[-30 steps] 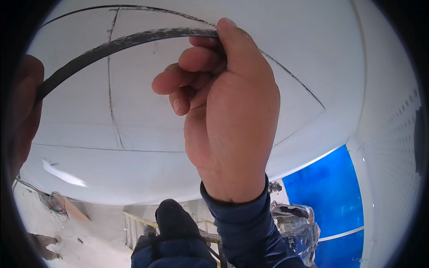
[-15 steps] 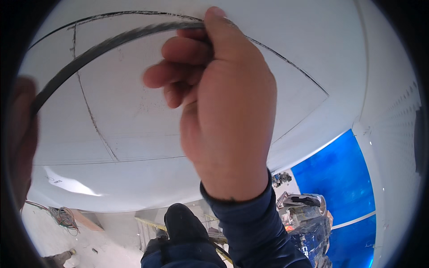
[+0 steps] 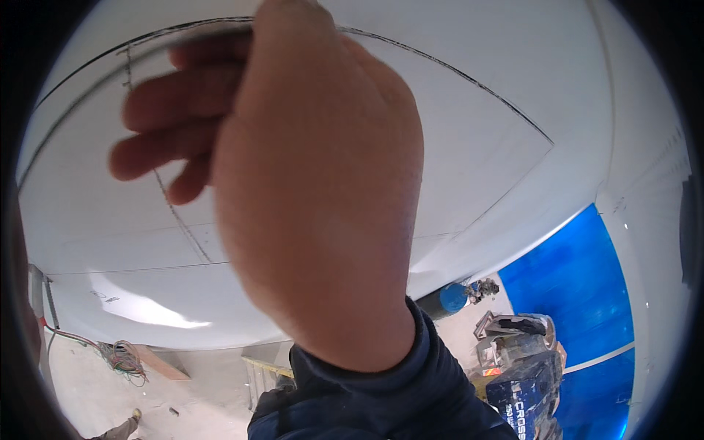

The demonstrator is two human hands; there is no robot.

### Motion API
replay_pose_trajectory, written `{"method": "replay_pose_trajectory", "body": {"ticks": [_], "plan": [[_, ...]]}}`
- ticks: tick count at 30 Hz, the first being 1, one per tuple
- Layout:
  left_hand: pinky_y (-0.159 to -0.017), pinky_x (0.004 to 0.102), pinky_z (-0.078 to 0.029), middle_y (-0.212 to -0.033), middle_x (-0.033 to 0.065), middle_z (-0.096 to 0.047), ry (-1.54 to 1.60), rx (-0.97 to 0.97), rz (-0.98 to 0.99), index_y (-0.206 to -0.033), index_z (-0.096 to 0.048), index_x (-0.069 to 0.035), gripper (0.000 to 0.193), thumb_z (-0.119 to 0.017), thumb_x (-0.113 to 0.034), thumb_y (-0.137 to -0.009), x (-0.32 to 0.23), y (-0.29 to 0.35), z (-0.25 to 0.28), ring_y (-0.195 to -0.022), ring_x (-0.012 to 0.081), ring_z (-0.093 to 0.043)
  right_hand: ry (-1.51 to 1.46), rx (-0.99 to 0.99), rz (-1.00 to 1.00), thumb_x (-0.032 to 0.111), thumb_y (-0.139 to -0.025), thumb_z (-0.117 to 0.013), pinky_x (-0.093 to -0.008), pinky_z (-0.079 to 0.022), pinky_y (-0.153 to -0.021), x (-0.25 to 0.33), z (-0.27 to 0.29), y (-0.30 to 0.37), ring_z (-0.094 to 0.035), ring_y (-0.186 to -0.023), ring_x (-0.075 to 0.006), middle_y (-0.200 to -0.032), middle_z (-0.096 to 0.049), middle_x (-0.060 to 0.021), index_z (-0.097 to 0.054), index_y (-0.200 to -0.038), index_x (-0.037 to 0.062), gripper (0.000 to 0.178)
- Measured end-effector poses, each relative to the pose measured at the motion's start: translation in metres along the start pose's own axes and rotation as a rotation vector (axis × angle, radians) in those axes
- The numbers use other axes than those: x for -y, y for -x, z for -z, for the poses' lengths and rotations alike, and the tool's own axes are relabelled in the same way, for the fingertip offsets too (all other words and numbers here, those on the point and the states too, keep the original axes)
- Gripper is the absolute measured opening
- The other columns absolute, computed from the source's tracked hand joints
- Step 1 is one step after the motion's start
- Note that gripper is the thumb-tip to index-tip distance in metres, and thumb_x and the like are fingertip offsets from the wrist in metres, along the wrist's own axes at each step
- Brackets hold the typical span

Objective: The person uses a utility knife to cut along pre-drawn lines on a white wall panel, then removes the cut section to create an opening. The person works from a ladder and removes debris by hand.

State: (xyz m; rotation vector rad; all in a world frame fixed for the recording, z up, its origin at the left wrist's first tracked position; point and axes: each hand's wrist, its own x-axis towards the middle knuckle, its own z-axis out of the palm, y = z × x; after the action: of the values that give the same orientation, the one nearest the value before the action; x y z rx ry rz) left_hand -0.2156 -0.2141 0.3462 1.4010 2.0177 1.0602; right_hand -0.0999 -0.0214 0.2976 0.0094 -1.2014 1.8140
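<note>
My right hand (image 3: pixel 315 161) is raised in front of a large white curved panel (image 3: pixel 484 44). Its thumb and forefinger pinch a dark, thin flexible strip (image 3: pixel 95 88); the other fingers are loosely curled, and the fingertips are partly hidden. From there the strip bows left and down to my left hand (image 3: pixel 23 279), a blurred sliver cut off by the picture's left rim, its fingers largely hidden. Just beyond the strip, a dark curved line (image 3: pixel 440 64) with rough edges runs across the panel. A rough line (image 3: pixel 176 216) crosses the panel lengthwise to a thin, long line.
Below the panel are a coil of hoses (image 3: pixel 121 359), a wooden board (image 3: pixel 165 364) and a yellowish ladder-like frame (image 3: pixel 257 374). At right, a dark cylinder with a blue end (image 3: pixel 453 297) lies near piled bags and boxes (image 3: pixel 524 374). Blue sheeting (image 3: pixel 572 286) hangs behind. Another person's foot (image 3: pixel 132 418) shows at lower left.
My right hand has moved left and closer to the camera, with the strip still pinched. My left hand has slid farther out past the left rim. The view has shifted slightly.
</note>
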Motion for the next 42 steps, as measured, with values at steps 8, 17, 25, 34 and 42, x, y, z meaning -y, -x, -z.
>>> {"method": "replay_pose_trajectory", "body": {"ticks": [8, 17, 25, 34, 42], "plan": [[-0.035, 0.0230, -0.027, -0.054, -0.0010, -0.050, 0.034, -0.043, 0.150, -0.090, -0.060, -0.004, 0.038, -0.051, -0.033, -0.113, -0.020, -0.001, -0.020, -0.036, 0.0061, -0.036, 0.232, -0.144, 0.024, 0.028, -0.114, -0.038, -0.0300, -0.052, -0.044, 0.014, 0.008, -0.006, -0.060, -0.043, -0.0184, -0.055, -0.060, -0.0116, -0.058, -0.075, -0.0037, 0.054], [-0.034, 0.0216, -0.023, -0.053, -0.0034, -0.049, 0.336, 0.049, -0.015, -0.092, -0.062, -0.003, 0.033, -0.051, -0.025, -0.115, -0.032, -0.021, -0.036, -0.037, 0.0028, -0.032, 0.208, -0.193, -0.006, 0.026, -0.113, -0.038, -0.0321, -0.052, -0.042, 0.017, 0.004, -0.005, -0.058, -0.042, -0.0182, -0.057, -0.059, -0.0117, -0.057, -0.077, -0.0033, 0.050], [-0.046, 0.0238, -0.042, -0.073, 0.0066, -0.055, -0.064, -0.110, 0.424, -0.102, -0.057, -0.001, 0.039, -0.054, -0.040, -0.107, -0.052, 0.002, -0.026, -0.048, 0.0101, -0.050, 0.224, -0.131, -0.005, 0.027, -0.113, -0.038, -0.0301, -0.050, -0.044, 0.025, 0.015, -0.010, -0.060, -0.043, -0.0180, -0.056, -0.061, -0.0115, -0.057, -0.074, -0.0030, 0.053], [-0.029, 0.0236, -0.024, -0.058, 0.0025, -0.052, 0.209, -0.317, 0.207, -0.081, -0.054, -0.001, 0.039, -0.055, -0.028, -0.108, -0.029, 0.009, -0.049, -0.033, 0.0051, -0.035, 0.363, 0.051, -0.091, 0.031, -0.114, -0.045, -0.0394, -0.046, -0.051, 0.011, 0.001, 0.021, -0.058, -0.049, -0.0292, -0.055, -0.055, -0.0155, -0.053, -0.071, -0.0009, 0.055], [-0.028, 0.0230, -0.021, -0.049, -0.0002, -0.046, 0.213, -0.286, 0.166, -0.079, -0.051, -0.004, 0.041, -0.055, -0.031, -0.110, -0.039, 0.013, -0.053, -0.029, 0.0042, -0.032, 0.184, -0.031, 0.033, 0.020, -0.113, -0.047, -0.0468, -0.038, -0.050, 0.002, -0.019, 0.030, -0.046, -0.045, -0.0356, -0.052, -0.046, -0.0177, -0.048, -0.067, 0.0002, 0.050]]}}
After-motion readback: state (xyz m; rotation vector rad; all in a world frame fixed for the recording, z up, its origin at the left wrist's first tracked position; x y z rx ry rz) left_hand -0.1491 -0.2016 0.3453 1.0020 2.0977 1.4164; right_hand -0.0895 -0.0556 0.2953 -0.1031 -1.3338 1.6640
